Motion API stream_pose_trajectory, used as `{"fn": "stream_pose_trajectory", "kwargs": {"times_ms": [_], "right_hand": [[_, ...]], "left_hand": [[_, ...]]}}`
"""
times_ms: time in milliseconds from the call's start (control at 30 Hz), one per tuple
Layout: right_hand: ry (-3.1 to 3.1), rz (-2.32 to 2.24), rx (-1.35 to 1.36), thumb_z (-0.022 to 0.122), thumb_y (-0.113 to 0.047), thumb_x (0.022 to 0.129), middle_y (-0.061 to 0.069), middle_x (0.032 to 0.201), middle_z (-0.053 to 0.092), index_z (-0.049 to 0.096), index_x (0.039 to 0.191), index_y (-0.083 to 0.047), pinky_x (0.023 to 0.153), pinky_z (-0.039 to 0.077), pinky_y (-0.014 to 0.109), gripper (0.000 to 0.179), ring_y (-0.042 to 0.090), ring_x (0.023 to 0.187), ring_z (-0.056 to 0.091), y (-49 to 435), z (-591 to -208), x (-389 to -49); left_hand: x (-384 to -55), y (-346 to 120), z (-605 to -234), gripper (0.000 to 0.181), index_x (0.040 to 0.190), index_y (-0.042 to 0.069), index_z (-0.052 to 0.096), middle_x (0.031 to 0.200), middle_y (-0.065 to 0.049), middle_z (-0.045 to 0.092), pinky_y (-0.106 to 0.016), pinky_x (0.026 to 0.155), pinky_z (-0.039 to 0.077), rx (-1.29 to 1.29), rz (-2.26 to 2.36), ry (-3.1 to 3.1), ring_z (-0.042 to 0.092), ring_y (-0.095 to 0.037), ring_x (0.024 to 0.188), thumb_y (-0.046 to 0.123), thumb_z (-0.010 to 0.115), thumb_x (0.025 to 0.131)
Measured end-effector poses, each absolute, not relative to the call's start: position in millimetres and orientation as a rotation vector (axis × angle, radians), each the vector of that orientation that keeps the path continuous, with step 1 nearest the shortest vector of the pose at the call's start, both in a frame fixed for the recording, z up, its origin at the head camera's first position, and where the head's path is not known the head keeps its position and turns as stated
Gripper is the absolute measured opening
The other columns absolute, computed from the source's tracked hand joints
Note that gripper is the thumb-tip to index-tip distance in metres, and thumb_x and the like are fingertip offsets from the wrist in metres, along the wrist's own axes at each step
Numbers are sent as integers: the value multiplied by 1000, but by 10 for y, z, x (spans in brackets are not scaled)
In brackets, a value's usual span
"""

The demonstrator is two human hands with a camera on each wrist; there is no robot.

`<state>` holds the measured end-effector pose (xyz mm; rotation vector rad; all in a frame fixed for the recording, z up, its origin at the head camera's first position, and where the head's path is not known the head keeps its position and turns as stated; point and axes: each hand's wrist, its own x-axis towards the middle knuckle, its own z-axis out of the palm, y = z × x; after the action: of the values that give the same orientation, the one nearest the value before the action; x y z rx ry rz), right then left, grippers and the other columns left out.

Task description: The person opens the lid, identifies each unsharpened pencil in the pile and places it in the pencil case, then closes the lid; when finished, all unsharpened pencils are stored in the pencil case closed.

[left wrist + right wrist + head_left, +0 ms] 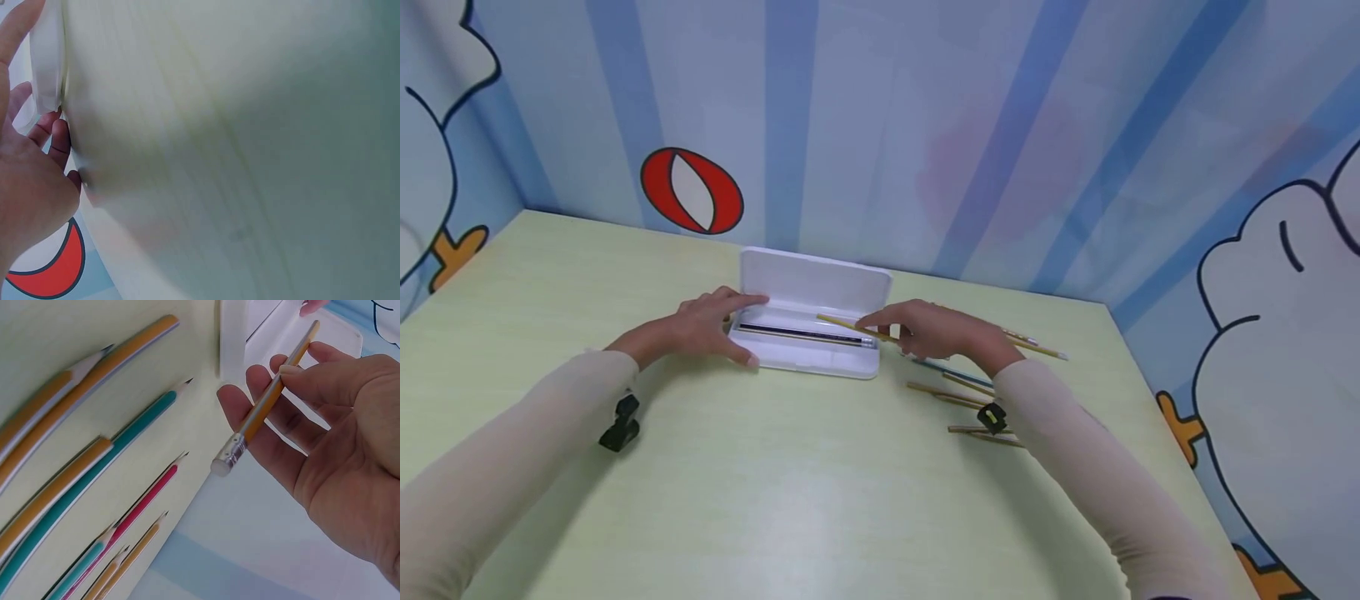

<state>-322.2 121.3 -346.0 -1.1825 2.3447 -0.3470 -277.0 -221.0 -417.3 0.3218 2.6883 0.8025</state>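
Note:
A white pencil case (816,367) lies with its lid (812,279) raised at the back of the table. Inside its tray are dark and yellowish pencils (805,335), lying lengthwise. My left hand (700,325) holds the case's left end, thumb at the front and index finger reaching toward the hinge. Over the case's right end, my right hand (936,329) pinches a yellow pencil (270,397) between thumb and fingers. Its silver ferrule and white eraser point back toward the wrist camera, while the far end hangs above the tray.
Several loose pencils, among them a teal pencil (134,428), a red pencil (147,497) and a yellow pencil (1037,348), lie on the table right of the case, partly under my right arm. Behind the table (760,500) stands a blue striped wall (865,125).

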Motion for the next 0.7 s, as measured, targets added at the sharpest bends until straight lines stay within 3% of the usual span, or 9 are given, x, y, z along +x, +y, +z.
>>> {"fn": "stream_pose_trajectory", "kwargs": {"times_ms": [167,400,700], "right_hand": [[2328,-334,-1201,42,17,89,12,125,62,49,148,-19,64,39,27,70,17,75,44,1036,-3474,-3267],[2349,-249,-1293,40,13,93,10,125,64,51,147,-17,77,44,27,63,19,102,56,786,-3524,-3333],[2381,-236,-1358,38,13,93,9,121,67,55,144,-16,85,47,29,62,19,103,59,521,-3593,-3389]], "left_hand": [[-2786,-2215,-4202,100,157,17,29,152,-26,29,-71,112,22,328,801,2694,28,-46,138,44,82,77],[-2784,-2225,-4218,101,157,18,30,152,-25,30,-70,111,23,326,805,2695,29,-46,138,47,83,76],[-2766,-2220,-4184,99,157,19,31,151,-25,31,-70,111,23,326,792,2702,29,-46,139,47,82,76]]}}
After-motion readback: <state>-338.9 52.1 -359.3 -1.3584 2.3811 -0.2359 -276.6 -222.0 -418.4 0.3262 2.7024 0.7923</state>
